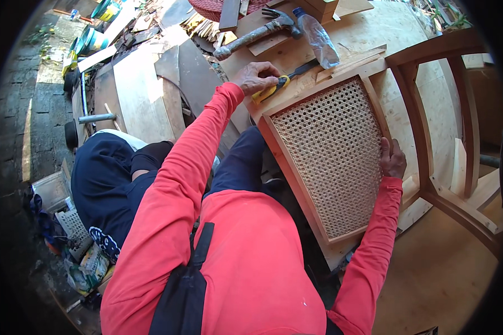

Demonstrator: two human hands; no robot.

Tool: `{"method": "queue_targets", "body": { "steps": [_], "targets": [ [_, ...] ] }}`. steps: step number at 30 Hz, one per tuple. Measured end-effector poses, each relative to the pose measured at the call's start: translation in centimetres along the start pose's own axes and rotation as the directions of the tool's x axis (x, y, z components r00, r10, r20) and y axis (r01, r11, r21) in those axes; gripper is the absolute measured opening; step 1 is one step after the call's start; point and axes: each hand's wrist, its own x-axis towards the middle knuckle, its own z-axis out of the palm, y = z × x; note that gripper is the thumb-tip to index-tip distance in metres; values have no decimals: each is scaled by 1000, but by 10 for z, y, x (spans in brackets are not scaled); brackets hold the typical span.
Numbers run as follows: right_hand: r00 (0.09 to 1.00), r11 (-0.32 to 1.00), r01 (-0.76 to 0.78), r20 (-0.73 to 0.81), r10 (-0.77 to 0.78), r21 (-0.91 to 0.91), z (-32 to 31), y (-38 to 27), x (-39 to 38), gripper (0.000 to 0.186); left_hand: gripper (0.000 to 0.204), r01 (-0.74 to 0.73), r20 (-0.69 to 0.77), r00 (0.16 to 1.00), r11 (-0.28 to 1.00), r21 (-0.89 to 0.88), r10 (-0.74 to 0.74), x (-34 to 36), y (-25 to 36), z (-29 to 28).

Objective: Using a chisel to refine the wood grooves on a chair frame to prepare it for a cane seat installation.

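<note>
A wood-framed woven cane panel (330, 156) lies slanted in front of me. My right hand (393, 159) grips its right edge, the thumb on top of the frame and the fingers round the outer side. My left hand (256, 77) is at the panel's far left corner, its fingers half curled and a little apart. Right beside those fingers is the yellow-and-black handle of a chisel (273, 89), whose dark blade points away to the right. The handle shows almost whole, so I see no firm hold on it.
Beyond the chisel lie a claw hammer (257, 34) and a clear plastic bottle (318, 42). A curved wooden chair frame (422, 123) stands at the right. Wooden boards (145, 95) lie on the left. Close on my left is another person in dark clothing (109, 173).
</note>
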Motion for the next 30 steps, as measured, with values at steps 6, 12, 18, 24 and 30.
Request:
{"method": "queue_targets", "body": {
  "steps": [6, 12, 18, 24, 30],
  "targets": [
    [999, 1000, -18, 30, 17, 16, -1, 0, 0, 56, 31, -16, -17, 1000, 998, 57, 17, -3, 8, 1],
    [1000, 1000, -5, -1, 5, 16, 1, 0, 1, 56, 30, -18, -20, 1000, 999, 48, 19, -1, 1, 0],
    [1000, 1000, -8, 18, 8, 1, -1, 1, 0, 55, 29, 52, 0, 999, 997, 59, -53, 0, 6, 2],
    [1000, 1000, 1, 2, -1, 6, 3, 3, 1, 54, 27, 38, -13, 999, 994, 98, -37, -2, 11, -1],
    [1000, 1000, 16, -13, -16, -5, 4, 5, -1, 52, 28, 53, -2, 999, 996, 68, -53, 0, 5, 1]
  ]
}}
